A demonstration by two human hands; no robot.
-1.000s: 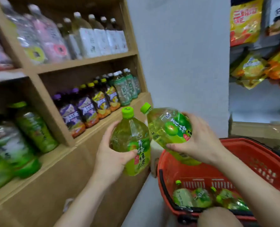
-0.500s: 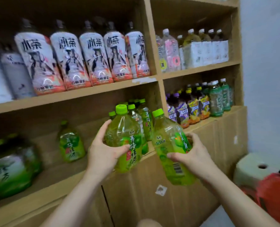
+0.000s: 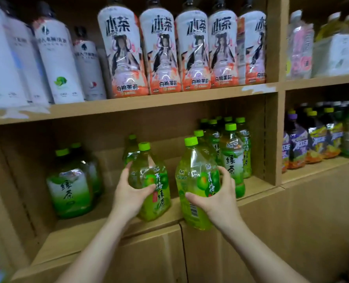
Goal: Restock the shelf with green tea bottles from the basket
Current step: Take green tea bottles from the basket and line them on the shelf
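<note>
Here each hand grips one green tea bottle: left hand (image 3: pixel 128 196) holds the left bottle (image 3: pixel 149 180), right hand (image 3: pixel 216 198) the right bottle (image 3: pixel 196 180), shelf (image 3: pixel 108 227) at six o'clock.

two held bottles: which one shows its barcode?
The bottle in the right hand: its barcode faces the camera, low on the label. The bottle in the left hand shows only its printed front label.
</note>
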